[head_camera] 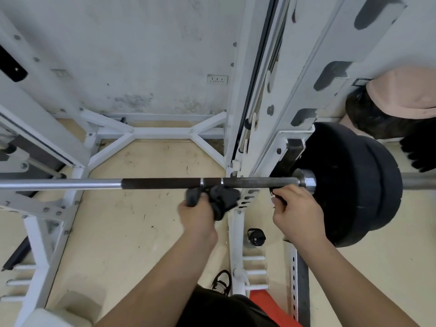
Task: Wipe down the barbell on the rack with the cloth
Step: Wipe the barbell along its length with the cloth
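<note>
Head view, barbell: the long steel barbell with a dark knurled middle section (165, 183) lies level across the frame, its long axis running left to right, resting on the white steel rack (257, 114).
Head view, cloth: a crumpled dark grey cloth (220, 199) hangs just below the bar, touching or nearly touching its underside near the rack upright.
Left hand: the left hand (195, 215) has its grip closed around the cloth, bunching it, fingers curled tight; it sits directly under the bar.
Right hand: the right hand (297, 213) is beside the bar's collar, its grip partly curled with the fingertips at the bar; whether it clasps the bar I cannot tell.
Key relation: the bar lies just above the cloth hand, so the left hand is the nearer one for wiping; the stroke would follow the bar's long axis, probably leftward from the upright towards the bare chrome stretch.
Obstacle: black round weight plates (349, 185) sit on the sleeve to the right of the upright.
Floor: pale scuffed wooden boards (141, 220) below the bar.
Room: a stained white wall (141, 55) behind the rack.
</note>
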Demonstrator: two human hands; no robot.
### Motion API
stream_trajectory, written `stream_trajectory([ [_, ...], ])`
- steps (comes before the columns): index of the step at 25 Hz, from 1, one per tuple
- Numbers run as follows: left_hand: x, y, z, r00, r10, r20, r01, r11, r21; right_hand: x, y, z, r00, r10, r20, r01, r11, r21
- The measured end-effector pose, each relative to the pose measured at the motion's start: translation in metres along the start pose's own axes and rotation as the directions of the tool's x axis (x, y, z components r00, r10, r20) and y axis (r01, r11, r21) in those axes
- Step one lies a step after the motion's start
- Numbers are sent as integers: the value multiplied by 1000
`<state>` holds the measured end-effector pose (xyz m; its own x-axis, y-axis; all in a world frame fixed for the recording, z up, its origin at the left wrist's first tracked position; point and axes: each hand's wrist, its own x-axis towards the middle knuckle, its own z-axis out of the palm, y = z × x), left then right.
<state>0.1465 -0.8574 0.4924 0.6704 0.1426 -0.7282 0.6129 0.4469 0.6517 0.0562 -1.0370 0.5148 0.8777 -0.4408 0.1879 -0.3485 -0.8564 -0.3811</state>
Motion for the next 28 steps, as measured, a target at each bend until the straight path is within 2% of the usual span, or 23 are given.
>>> stream_trajectory([
  [2, -9, 3, 5, 999, 46, -13, -46, 999, 2, 2, 0, -1, 1000, 3, 20, -3, 1000, -4],
  [3, -21, -2, 19, 999, 36, 34, -37, 999, 33, 3, 0, -2, 999, -4, 32, 5, 1000, -7],
  [5, -49, -22, 49, 989, -56, 137, 37, 989, 143, 6, 1, -7, 998, -11, 60, 12, 1000, -3],
  [7, -65, -29, 57, 979, -60, 193, 5, 962, 274, 11, 5, -11, 995, 30, 97, -40, 994, 98],
  [9, -68, -17, 48, 964, 79, 252, -167, 922, 350, 12, 12, -17, 987, 111, 117, -141, 944, 297],
  [11, -75, 11, 40, 883, 296, 364, -429, 823, 373, 12, 19, -16, 979, 182, 88, -202, 903, 379],
  [12, -74, 20, 43, 796, 383, 469, -576, 717, 393, 10, 21, -13, 973, 215, 84, -231, 895, 381],
  [13, -74, 29, 49, 677, 425, 601, -725, 525, 445, 7, 21, -11, 964, 250, 94, -267, 882, 387],
  [14, -68, 32, 56, 545, 389, 743, -839, 252, 483, 3, 19, -10, 954, 280, 105, -298, 867, 400],
  [15, -64, 31, 66, 418, 247, 874, -895, -51, 442, -2, 16, -10, 946, 305, 110, -323, 850, 416],
  [16, -59, 27, 77, 333, 77, 940, -894, -292, 341, -4, 13, -13, 936, 335, 108, -348, 830, 435],
  [17, -58, 19, 91, 299, -54, 953, -871, -423, 250, -4, 12, -17, 917, 379, 122, -392, 804, 447],
  [18, -60, 11, 104, 266, -123, 956, -862, -474, 179, -4, 13, -22, 882, 442, 164, -465, 759, 454],
  [20, -72, -5, 129, 186, -184, 965, -878, -472, 80, 0, 22, -27, 759, 564, 324, -648, 613, 452],
  [22, -81, -15, 139, 197, -179, 964, -862, -500, 83, 3, 27, -30, 677, 584, 448, -736, 557, 385],
  [25, -68, -14, 115, 279, -84, 956, -804, -565, 185, 9, 17, -38, 670, 531, 519, -731, 595, 335],
  [26, -62, -9, 101, 304, -42, 952, -800, -554, 231, 13, 10, -44, 687, 507, 520, -702, 647, 297],
  [28, -48, 9, 77, 366, 25, 930, -803, -497, 329, 18, -6, -56, 752, 444, 488, -555, 825, 104],
])
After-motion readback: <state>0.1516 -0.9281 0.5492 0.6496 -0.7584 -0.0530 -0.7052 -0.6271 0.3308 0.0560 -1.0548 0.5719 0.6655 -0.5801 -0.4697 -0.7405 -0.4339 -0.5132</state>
